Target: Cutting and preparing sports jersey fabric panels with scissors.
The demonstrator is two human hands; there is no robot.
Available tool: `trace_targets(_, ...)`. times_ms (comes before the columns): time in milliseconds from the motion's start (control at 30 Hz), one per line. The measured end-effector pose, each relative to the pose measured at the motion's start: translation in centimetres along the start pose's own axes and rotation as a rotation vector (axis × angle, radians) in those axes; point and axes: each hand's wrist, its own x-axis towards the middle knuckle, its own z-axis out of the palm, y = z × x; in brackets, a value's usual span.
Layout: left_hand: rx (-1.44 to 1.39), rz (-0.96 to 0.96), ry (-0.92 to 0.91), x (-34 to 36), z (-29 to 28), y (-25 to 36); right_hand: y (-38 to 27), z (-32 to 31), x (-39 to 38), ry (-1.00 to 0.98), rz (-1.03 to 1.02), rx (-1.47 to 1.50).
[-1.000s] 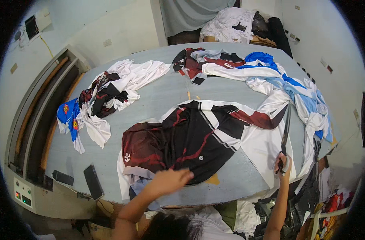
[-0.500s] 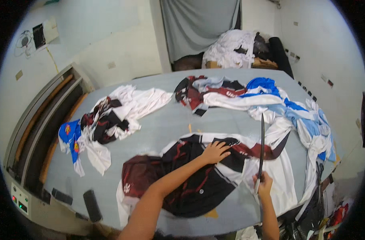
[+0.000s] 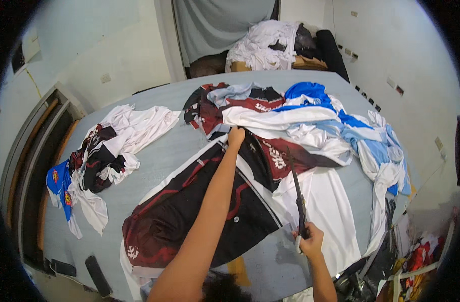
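A black and dark red printed fabric panel [image 3: 184, 216] with white edges lies across the front of the table. My left hand [image 3: 236, 137] is closed on its far edge, my arm stretched over the cloth. Long dark scissors [image 3: 300, 204] are in my right hand [image 3: 310, 239], fingers round the handles and blades pointing away from me. The blades lie over the dark red part [image 3: 283, 158] of the print, beside a spread of plain white fabric [image 3: 325, 216]. Whether the blades touch the cloth I cannot tell.
White, blue and dark red fabric pieces [image 3: 101, 156] lie at left. A longer heap of blue, white and red cloth [image 3: 290, 117] runs along the far and right sides. A roller machine [image 3: 28, 181] stands at the left edge, near two dark blocks [image 3: 97, 276].
My left hand has gone from lying flat on the print to gripping its far edge, and the panel is stretched out farther. The scissors have shifted left in the picture. The view has also shifted.
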Motion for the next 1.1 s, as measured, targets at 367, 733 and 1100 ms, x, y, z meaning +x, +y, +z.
trace_targets(367,0.786,0.558,-0.227,-35.0,-8.1,2.1,1.2,-1.9,-0.6,0.188,0.400,0.460)
trace_targets(733,0.721,0.701,-0.642,-41.3,-21.8,-1.2,0.8,-8.5,-12.9,-0.040,0.366,0.660)
trace_targets(1100,0.349,0.943,-0.567,-47.5,-4.2,4.3,-0.5,-11.0,-21.1,-0.142,0.414,0.433)
